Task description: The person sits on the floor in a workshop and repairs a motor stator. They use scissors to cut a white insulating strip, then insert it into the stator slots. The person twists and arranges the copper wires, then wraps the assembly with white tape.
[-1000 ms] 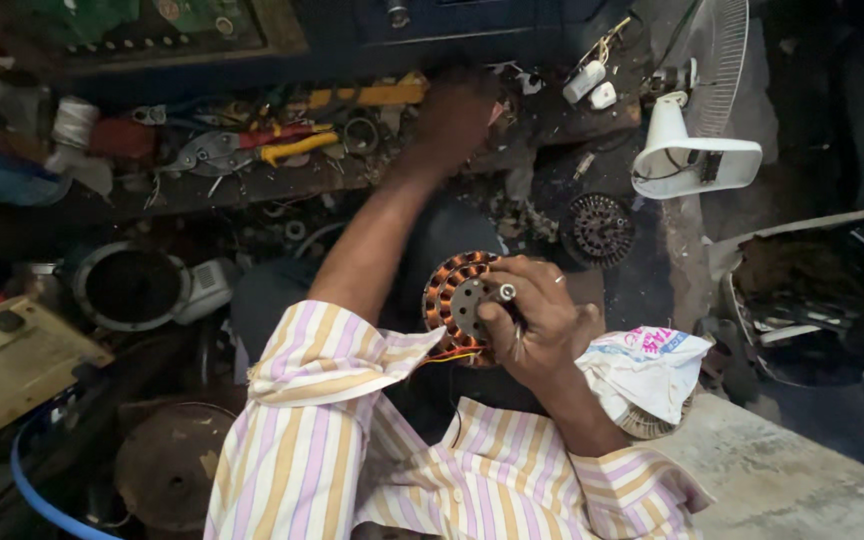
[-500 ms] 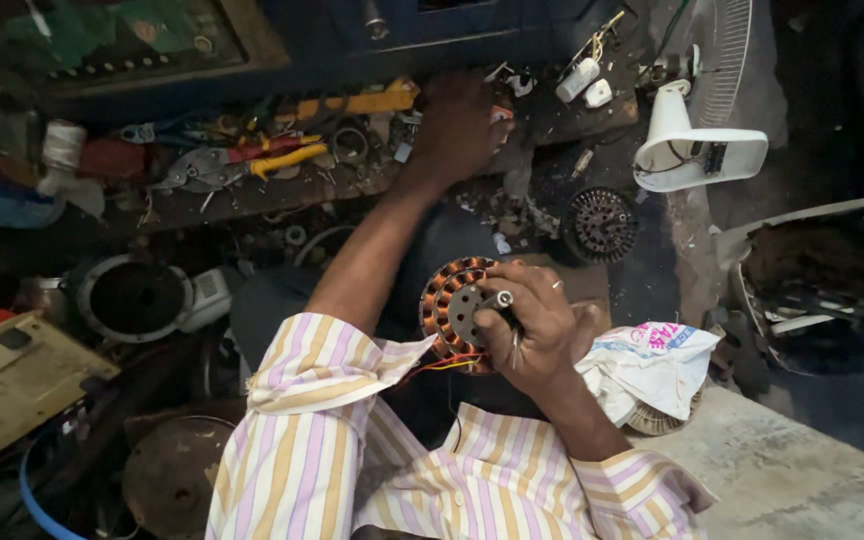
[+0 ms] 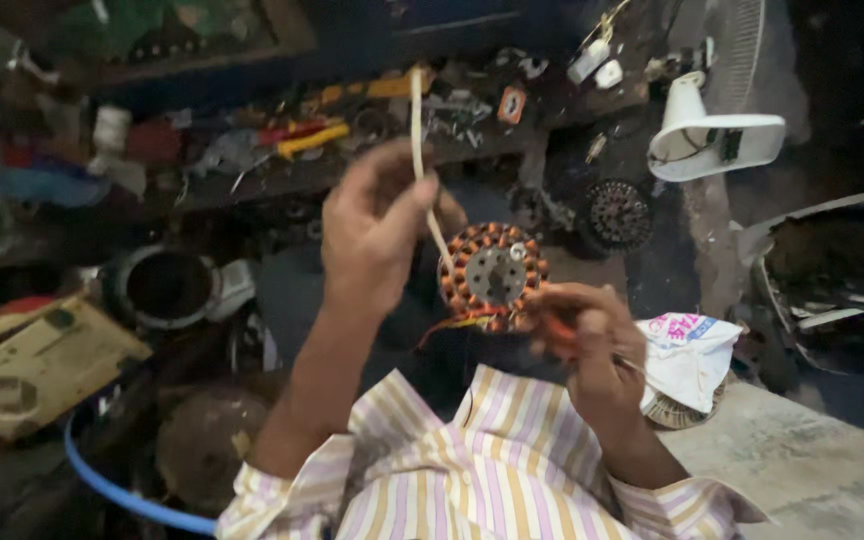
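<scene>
A round motor stator point(image 3: 492, 275) with copper-orange windings and a grey metal hub sits in front of me at the centre. My left hand point(image 3: 372, 230) is raised just left of it, pinching a thin pale strip point(image 3: 418, 130) that runs down to the stator's upper edge. My right hand point(image 3: 592, 345) grips the stator's lower right rim, with orange wire ends by its fingers. My striped sleeves fill the bottom of the view.
A cluttered shelf point(image 3: 282, 165) with yellow and red-handled tools runs across the back. A white fan base point(image 3: 717, 140) and a dark stator point(image 3: 619, 212) lie at right. A white plastic bag point(image 3: 687, 355) rests on a concrete ledge point(image 3: 812, 470). A blue-rimmed tub point(image 3: 122, 495) sits lower left.
My left hand has come back from the tool shelf with a pale strip and now holds it at the stator. My right hand shifted to the stator's lower right edge.
</scene>
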